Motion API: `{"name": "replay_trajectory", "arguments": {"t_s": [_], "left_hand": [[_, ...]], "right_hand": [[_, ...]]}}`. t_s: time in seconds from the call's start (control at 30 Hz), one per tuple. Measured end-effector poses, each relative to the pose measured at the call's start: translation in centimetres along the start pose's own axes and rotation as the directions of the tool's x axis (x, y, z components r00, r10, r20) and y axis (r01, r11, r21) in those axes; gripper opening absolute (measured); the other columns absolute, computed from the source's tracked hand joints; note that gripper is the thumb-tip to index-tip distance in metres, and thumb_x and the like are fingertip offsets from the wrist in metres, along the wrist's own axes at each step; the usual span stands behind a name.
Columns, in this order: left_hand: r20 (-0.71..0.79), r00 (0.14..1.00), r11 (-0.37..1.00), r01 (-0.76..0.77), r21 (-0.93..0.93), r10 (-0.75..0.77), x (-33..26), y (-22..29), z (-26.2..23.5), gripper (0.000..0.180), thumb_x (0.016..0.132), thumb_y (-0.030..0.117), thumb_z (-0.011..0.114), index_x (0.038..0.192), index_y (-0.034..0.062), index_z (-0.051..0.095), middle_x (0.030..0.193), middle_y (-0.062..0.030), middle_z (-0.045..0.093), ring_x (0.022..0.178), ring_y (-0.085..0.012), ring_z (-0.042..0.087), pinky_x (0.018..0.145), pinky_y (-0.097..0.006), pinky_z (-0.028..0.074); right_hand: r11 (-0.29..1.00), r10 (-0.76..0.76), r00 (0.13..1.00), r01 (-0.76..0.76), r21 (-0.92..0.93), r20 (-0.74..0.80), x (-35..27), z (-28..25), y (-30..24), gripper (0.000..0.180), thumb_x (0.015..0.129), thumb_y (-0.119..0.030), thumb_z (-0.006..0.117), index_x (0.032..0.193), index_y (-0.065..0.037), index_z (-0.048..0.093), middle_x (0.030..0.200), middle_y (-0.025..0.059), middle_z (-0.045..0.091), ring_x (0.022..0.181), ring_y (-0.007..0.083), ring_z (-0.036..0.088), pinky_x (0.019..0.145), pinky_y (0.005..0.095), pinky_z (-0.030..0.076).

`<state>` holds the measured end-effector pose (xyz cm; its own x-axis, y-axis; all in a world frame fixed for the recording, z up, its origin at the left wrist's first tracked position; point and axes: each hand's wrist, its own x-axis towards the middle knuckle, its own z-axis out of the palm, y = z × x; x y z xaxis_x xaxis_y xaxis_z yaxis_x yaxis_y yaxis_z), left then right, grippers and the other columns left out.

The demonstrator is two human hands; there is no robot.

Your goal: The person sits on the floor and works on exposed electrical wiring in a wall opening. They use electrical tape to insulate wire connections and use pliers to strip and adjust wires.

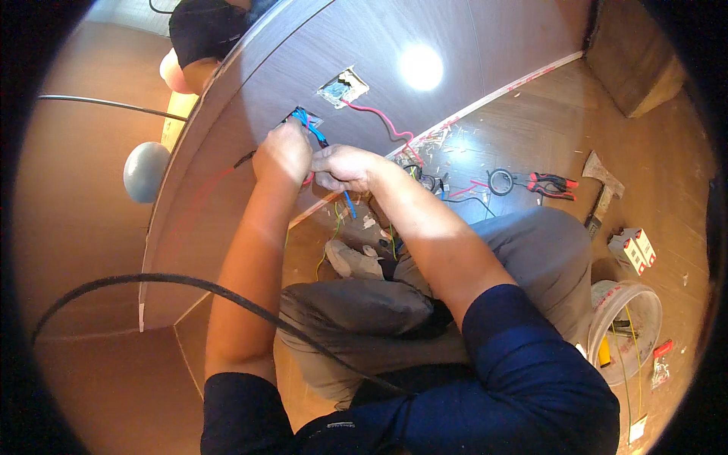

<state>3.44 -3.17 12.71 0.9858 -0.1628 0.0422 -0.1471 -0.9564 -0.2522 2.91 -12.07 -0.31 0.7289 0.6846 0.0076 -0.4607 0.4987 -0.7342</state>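
Blue wires (305, 119) come out of a cut-out in the wood-grain wall panel. My left hand (282, 155) is closed around the bundle close to the opening, its fingertips mostly hidden. Just to its right, my right hand (343, 168) pinches the same wires lower down. A dark wrapped stretch (324, 142) shows on them above the right fingers. Below that hand hangs a loose blue wire end (349, 205), and a bit of red wire shows between the hands. A second wall opening (343, 88) beside it has a red wire (383, 117) hanging out.
On the floor to the right lie a dark ring-shaped roll (500, 182), red-and-black pliers (552, 186), a hatchet (604, 178), small boxes (632, 250) and a clear bucket (658, 312). Wire scraps litter the panel's foot. Beyond the panel are a person (203, 34) and balloons (146, 173).
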Motion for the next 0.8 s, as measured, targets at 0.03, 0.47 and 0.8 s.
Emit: {"name": "replay_trajectory", "arguments": {"t_s": [0.03, 0.47, 0.8], "left_hand": [[-0.007, 1.000, 0.999, -0.021, 0.024, 0.021, 0.2, 0.1, -0.4, 0.028, 0.094, 0.025, 0.053, 0.102, 0.0033, 0.069, 0.101, -0.0248, 0.071, 0.097, -0.0423, 0.069, 0.084, -0.053, 0.055], [0.102, 0.960, 0.963, -0.266, 0.037, 0.261, 2.0, -1.2, -1.5, 0.019, 0.088, 0.015, 0.057, 0.089, 0.0038, 0.072, 0.090, -0.0238, 0.071, 0.086, -0.0418, 0.070, 0.079, -0.052, 0.055], [0.056, 0.973, 0.970, -0.228, 0.080, 0.224, -0.4, -1.0, -2.3, 0.025, 0.094, 0.026, 0.053, 0.093, 0.0062, 0.068, 0.090, -0.0221, 0.072, 0.087, -0.0429, 0.069, 0.080, -0.054, 0.050]], "right_hand": [[0.996, 0.056, 0.998, -0.055, -0.076, 0.004, -0.2, -0.3, 0.1, 0.025, 0.102, -0.026, 0.052, 0.095, -0.005, 0.064, 0.067, 0.0045, 0.059, 0.052, 0.0136, 0.051, 0.049, 0.0291, 0.041], [0.995, 0.042, 0.990, -0.055, 0.089, 0.135, -0.9, -0.1, -0.9, 0.025, 0.105, -0.029, 0.050, 0.097, -0.007, 0.062, 0.073, 0.0107, 0.069, 0.058, 0.0166, 0.064, 0.049, 0.0264, 0.048], [0.858, 0.039, 0.999, -0.034, 0.512, 0.001, -0.3, 0.0, -1.4, 0.020, 0.103, -0.028, 0.053, 0.091, -0.013, 0.059, 0.068, -0.0036, 0.051, 0.054, 0.0065, 0.040, 0.045, 0.0204, 0.029]]}}
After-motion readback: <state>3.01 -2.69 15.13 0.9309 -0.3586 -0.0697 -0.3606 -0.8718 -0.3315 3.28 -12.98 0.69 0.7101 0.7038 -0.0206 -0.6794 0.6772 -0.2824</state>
